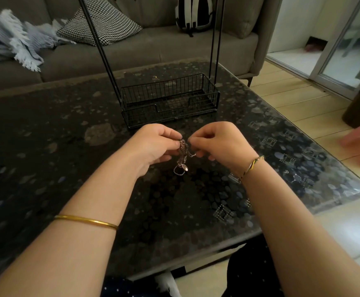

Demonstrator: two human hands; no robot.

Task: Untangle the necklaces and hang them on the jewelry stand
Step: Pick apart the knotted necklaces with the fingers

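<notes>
- Both forearms reach forward over the tabletop (pixel 57 136), converging toward the middle; bangle (pixel 87 221) on the left forearm, cord bracelet (pixel 252 166) on the right wrist.
- Left hand (pixel 153 146): raised off the surface, fingers (pixel 168 133) curled, thumb and forefinger pinched on the top of the necklaces (pixel 183 155).
- Right hand (pixel 219 144): mirrored pose, knuckles up, fingertips pinching a thin strand that leads off the side of the same clump.
- Necklaces: one knotted bundle hanging between the two hands; lowest loop and a small pendant dangle just above the tabletop or touch it, cannot tell which. The number of chains can't be made out.
- Step in hand, by my reading: untangling, early. No chain is separated yet.
- Next move calls for: easing that side strand outward gently while the left hand anchors the knot. A hard pull would likely tighten it.
- Stand (pixel 164 91): just beyond the hands, wire basket base, two uprights rising out of view; nothing seen hanging on it. Top bar not visible.
- Sofa (pixel 153 50) behind.
</notes>
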